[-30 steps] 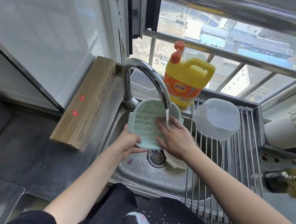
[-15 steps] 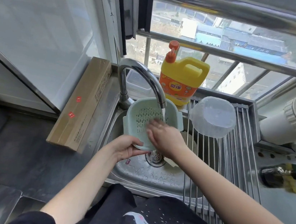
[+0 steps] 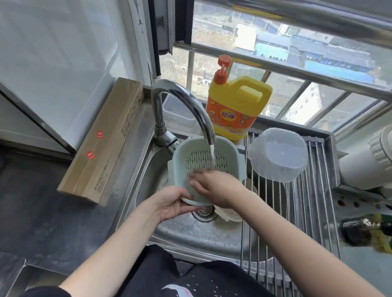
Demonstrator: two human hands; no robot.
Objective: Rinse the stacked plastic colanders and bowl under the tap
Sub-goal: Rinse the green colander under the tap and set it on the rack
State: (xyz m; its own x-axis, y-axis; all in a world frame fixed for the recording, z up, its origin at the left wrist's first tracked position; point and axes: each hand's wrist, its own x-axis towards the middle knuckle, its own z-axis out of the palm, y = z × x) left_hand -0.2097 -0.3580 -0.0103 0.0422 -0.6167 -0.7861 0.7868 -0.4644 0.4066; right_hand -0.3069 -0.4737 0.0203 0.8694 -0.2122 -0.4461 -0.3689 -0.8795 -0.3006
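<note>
Left hand (image 3: 172, 204) grips the near rim of the green colander (image 3: 203, 164), tilted under the running tap (image 3: 183, 104) over the sink (image 3: 178, 233). Right hand (image 3: 215, 185), fingers spread, presses flat inside it.

Left hand (image 3: 172, 203) cupped, gripping — right hand (image 3: 212, 188) flat, fingers (image 3: 195, 176) spread.

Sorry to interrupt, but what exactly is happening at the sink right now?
A person is rinsing a pale green colander under the running tap. The left hand grips its near rim, and the right hand rubs inside it. A clear bowl sits upside down on the drying rack, and a white colander lies in the sink.
</note>
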